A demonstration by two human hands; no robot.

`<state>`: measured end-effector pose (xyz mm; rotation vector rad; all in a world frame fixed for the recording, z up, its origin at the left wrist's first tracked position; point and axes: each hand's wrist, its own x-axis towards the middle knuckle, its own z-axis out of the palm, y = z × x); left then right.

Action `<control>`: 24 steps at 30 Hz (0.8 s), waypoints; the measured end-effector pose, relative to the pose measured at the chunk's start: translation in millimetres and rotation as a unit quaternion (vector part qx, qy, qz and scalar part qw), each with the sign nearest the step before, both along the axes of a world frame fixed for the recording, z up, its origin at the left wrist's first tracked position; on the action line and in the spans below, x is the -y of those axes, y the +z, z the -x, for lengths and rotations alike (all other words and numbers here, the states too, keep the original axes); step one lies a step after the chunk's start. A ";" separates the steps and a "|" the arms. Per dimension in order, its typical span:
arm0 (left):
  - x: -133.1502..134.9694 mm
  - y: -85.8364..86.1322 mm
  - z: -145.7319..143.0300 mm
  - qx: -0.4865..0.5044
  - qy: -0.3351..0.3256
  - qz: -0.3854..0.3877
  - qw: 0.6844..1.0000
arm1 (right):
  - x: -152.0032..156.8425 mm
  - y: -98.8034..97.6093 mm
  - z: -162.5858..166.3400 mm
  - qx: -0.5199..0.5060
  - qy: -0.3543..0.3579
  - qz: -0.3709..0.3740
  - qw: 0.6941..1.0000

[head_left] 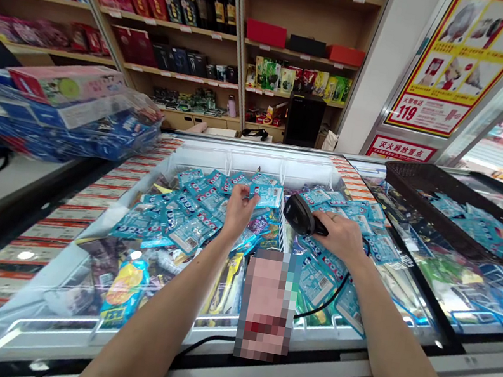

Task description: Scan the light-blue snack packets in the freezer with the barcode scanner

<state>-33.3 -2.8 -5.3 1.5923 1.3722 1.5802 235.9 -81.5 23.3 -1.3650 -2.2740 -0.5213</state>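
Observation:
My left hand (241,206) pinches the edge of a small blue packet (267,195), held above the glass top of a chest freezer. In my right hand (340,234) is a black barcode scanner (299,214), its head turned toward that packet and a short gap away from it. Many like blue packets (193,230) lie spread over the glass to the left, and more packets (320,280) lie under and around my right hand. The scanner's black cable (334,296) loops down toward the front edge. A blurred-out pinkish rectangle (267,300) sits between my forearms.
A dark basket (445,240) with blue packets stands at the right. Plastic-wrapped blue boxes (71,113) are stacked at the left. Price labels (48,222) line the freezer's left side. Behind it rise shelves (173,24) of bottles and boxes, with a black box-shaped object (304,120) in front.

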 end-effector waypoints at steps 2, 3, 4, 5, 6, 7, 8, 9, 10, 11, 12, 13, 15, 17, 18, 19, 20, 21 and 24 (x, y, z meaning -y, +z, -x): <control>-0.5 -0.8 0.5 -0.009 0.002 0.000 1.000 | 0.0 -0.2 0.1 0.001 0.001 0.000 1.000; -0.8 -1.2 0.7 -0.012 0.003 0.001 1.000 | 0.0 -0.3 0.3 0.001 0.002 0.001 1.000; -1.0 -1.5 0.8 -0.014 0.003 0.001 1.000 | 0.1 -0.3 0.4 0.001 0.003 0.001 1.000; -1.2 -1.8 0.9 -0.015 0.003 0.001 1.000 | 0.1 -0.3 0.6 0.001 0.004 0.002 1.000; -1.2 -1.9 0.9 -0.013 0.001 0.001 1.000 | 0.2 -0.3 0.9 0.002 0.005 0.004 1.000; -1.2 -1.9 0.8 -0.012 -0.001 0.002 1.000 | 0.2 -0.2 1.1 0.002 0.007 0.005 1.000; -1.1 -1.8 0.7 -0.010 -0.003 0.003 1.000 | 0.3 0.0 1.2 0.002 0.008 0.007 1.000; -1.0 -1.5 0.6 -0.009 -0.005 0.005 1.000 | 0.4 0.2 1.3 0.002 0.008 0.008 1.000; -0.8 -1.2 0.6 -0.010 -0.005 0.006 1.000 | 0.5 0.3 1.4 0.002 0.008 0.009 1.000; -0.6 -0.8 0.5 -0.011 -0.004 0.007 1.000 | 0.5 0.4 1.4 0.002 0.009 0.010 1.000; -0.4 -0.5 0.5 -0.013 -0.001 0.008 1.000 | 0.4 0.5 1.4 0.001 0.008 0.010 1.000; -0.2 -0.2 0.5 -0.015 -0.001 0.007 1.000 | 0.3 0.3 1.4 0.000 0.008 0.011 1.000; -0.1 -0.1 0.4 -0.017 -0.002 0.005 1.000 | -0.1 -0.3 1.3 -0.002 0.008 0.012 1.000; -0.4 -0.7 0.1 -0.014 -0.004 0.000 1.000 | -0.6 -1.0 1.3 -0.001 0.008 0.012 1.000; -0.7 -1.2 -0.1 -0.013 -0.005 -0.004 1.000 | -0.8 -1.3 1.2 -0.001 0.007 0.011 1.000; -1.0 -1.8 -0.3 -0.010 -0.006 -0.007 1.000 | -1.0 -1.5 0.9 0.000 0.006 0.009 1.000; -1.5 -2.6 -0.4 -0.009 -0.005 -0.010 1.000 | -1.1 -1.5 0.5 0.001 0.004 0.006 1.000; -2.1 -3.4 -0.3 -0.008 -0.004 -0.013 1.000 | -1.2 -1.4 -0.1 0.002 0.000 0.002 1.000; -3.8 -6.5 1.3 0.004 0.015 -0.037 0.999 | -1.5 -1.2 -3.7 -0.004 -0.024 -0.012 1.000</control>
